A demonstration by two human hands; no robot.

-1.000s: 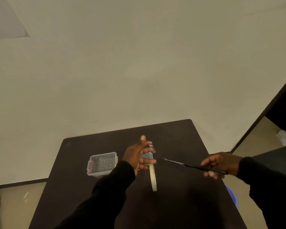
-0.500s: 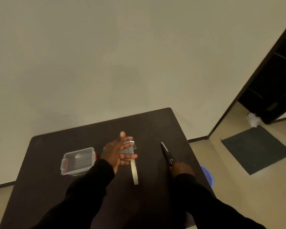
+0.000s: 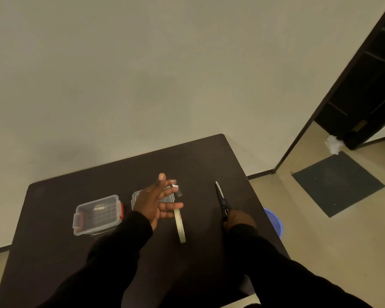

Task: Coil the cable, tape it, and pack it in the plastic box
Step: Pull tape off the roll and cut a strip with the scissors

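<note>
My left hand (image 3: 152, 203) hovers above the dark table (image 3: 53, 241) with its fingers spread. A thin roll of pale tape (image 3: 180, 226) hangs on edge from its lower fingers. A short cut strip of clear tape (image 3: 177, 190) sticks to an upper fingertip. At the table's right side my right hand (image 3: 239, 220) grips the handles of black scissors (image 3: 221, 197), which lie flat with the blades pointing away. The clear plastic box (image 3: 97, 215) with red latches stands to the left, and its lid (image 3: 135, 196) lies partly hidden behind my left hand. No cable shows clearly.
A blue bucket (image 3: 275, 221) stands on the floor just past the table's right edge. Farther right are a dark floor mat (image 3: 338, 182), a crumpled white item (image 3: 332, 144) and a dark doorway (image 3: 369, 85). A plain wall rises behind the table.
My right hand has brought the scissors down from mid-air and laid them on the table's right side. My left hand still carries the tape roll and strip. The view has swung right.
</note>
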